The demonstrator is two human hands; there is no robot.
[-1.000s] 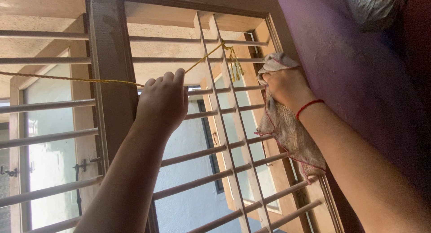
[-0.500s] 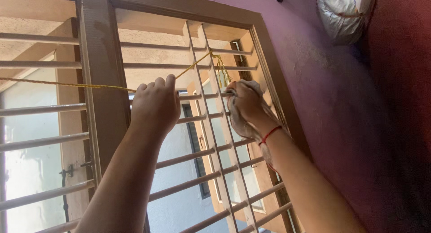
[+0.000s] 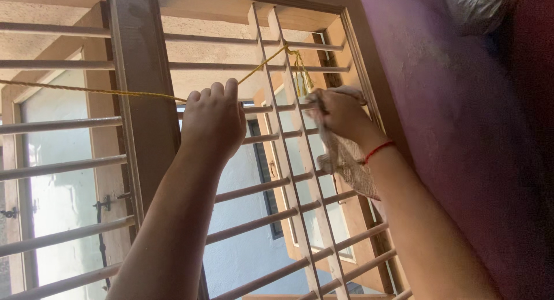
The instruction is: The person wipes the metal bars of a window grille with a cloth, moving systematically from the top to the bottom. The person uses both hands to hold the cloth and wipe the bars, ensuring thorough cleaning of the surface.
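The cloth [image 3: 346, 161], a beige, coarse-woven rag with a reddish edge, is hanging from the right hand [image 3: 340, 112] against the window grille [image 3: 288, 161], high in its right-hand section and close beside the wooden frame [image 3: 360, 57]. The right hand's fingers are clenching around the cloth's bunched upper part and pressing it onto a horizontal bar, while the loose lower end is dangling past the wrist, which is wearing a red thread band [image 3: 378, 150]. The left hand [image 3: 214, 124] is reaching up further left, its fingers curling over another horizontal bar (only the back of the hand is showing, so how tightly they are closing cannot be told). A yellow cord [image 3: 86, 91] is running in from the left edge, passing just above the left hand's knuckles and ending in a knot with a frayed tassel on a vertical bar near the right hand. A purple wall [image 3: 461, 132] is rising to the right of the frame.
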